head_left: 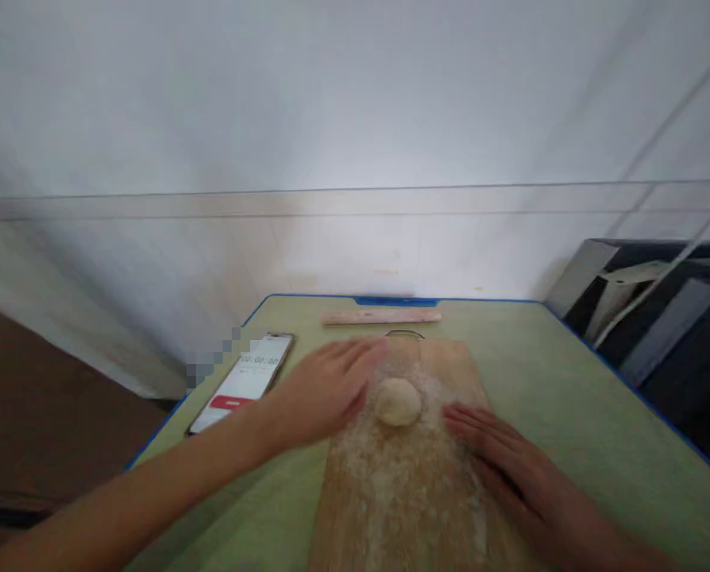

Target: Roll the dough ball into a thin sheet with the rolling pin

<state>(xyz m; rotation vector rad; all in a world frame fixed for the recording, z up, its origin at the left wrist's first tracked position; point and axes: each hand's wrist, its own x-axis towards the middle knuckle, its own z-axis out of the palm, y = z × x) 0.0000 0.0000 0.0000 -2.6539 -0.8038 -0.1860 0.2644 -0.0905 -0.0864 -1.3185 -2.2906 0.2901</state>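
Observation:
A round ball of dough (398,402) rests on a floured wooden cutting board (403,492). To its left, my left hand (331,388) reaches over the board's edge with fingers stretched out, slightly blurred, and holds nothing. On the other side my right hand (510,461) lies over the board's right edge, its fingers straight and nothing in them. Both hands are apart from the dough. White flour is spread around the ball and down the board.
A phone (248,377) showing a timer lies left of the board. Behind the board is a flat wooden stick (382,317). The green table (546,365) has a blue edge and meets a white wall (355,119). Dark boxes or panels (670,318) stand at the right.

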